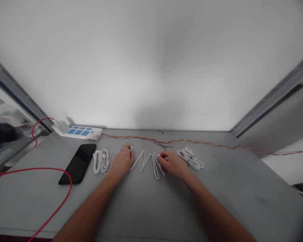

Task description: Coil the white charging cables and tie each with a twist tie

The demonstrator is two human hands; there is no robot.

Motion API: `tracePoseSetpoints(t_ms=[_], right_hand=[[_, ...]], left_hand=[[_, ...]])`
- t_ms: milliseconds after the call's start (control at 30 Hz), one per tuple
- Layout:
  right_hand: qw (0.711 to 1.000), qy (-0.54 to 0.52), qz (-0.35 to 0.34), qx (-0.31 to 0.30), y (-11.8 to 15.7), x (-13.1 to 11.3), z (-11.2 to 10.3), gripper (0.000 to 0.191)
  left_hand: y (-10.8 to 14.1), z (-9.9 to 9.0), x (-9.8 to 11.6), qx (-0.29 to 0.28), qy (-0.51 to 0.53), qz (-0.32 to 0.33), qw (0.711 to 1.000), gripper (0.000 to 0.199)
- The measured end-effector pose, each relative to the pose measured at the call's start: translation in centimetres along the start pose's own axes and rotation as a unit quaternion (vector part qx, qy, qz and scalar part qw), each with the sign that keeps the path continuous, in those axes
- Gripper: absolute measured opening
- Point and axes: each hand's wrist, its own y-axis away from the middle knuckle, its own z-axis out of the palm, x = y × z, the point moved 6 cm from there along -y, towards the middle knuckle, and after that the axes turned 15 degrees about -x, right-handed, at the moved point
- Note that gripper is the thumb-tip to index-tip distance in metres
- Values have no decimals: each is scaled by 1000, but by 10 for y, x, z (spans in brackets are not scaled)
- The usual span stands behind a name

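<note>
A white charging cable (141, 170) runs in loose zigzag bends between my two hands on the grey surface. My left hand (123, 159) is closed on one end of it, and a white plug tip pokes out past the fingers. Pinched in my right hand (172, 162) is the cable's other end, where several narrow loops hang toward me; the fingers partly hide that end. Just left of my left hand lies a coiled white cable (102, 161). To the right of my right hand is another white bundle (191, 158), bound with a dark tie.
A black phone (78, 164) lies on the left, with a red cable (69, 191) curving over its lower corner. Behind it sits a white power strip (80, 132) with blue sockets. Black twist ties (163, 145) and a twisted red-yellow wire (192, 141) lie near the wall.
</note>
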Motion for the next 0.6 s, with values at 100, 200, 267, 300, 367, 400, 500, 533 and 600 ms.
tracePoseSetpoints(t_ms=[100,200,267,300,367,400,500,533,600], right_hand=[[999,8,28,22,1,6,-8,27],[996,46,44,61,3,6,-16,26],[993,70,47,87,4,5,-23,24],[991,76,47,100,5,6,-27,24],[990,69,37,117,5,8,-33,25],[991,56,26,118,5,9,-35,26],[995,1,-34,91,2,9,-33,30],[995,-21,-53,83,1,8,-31,30],[992,-69,-77,70,0,8,-27,29]], left_hand=[[0,-8,-9,43,20,10,999,24],[3,-20,-17,113,19,17,993,21],[4,-26,-23,144,41,15,989,19],[4,-27,-26,148,69,16,987,18],[2,-27,-32,141,155,25,977,18],[1,-26,-34,135,204,34,969,20],[-2,-24,-33,118,293,59,947,27],[-1,-23,-31,112,297,67,946,28],[0,-22,-25,98,286,85,949,28]])
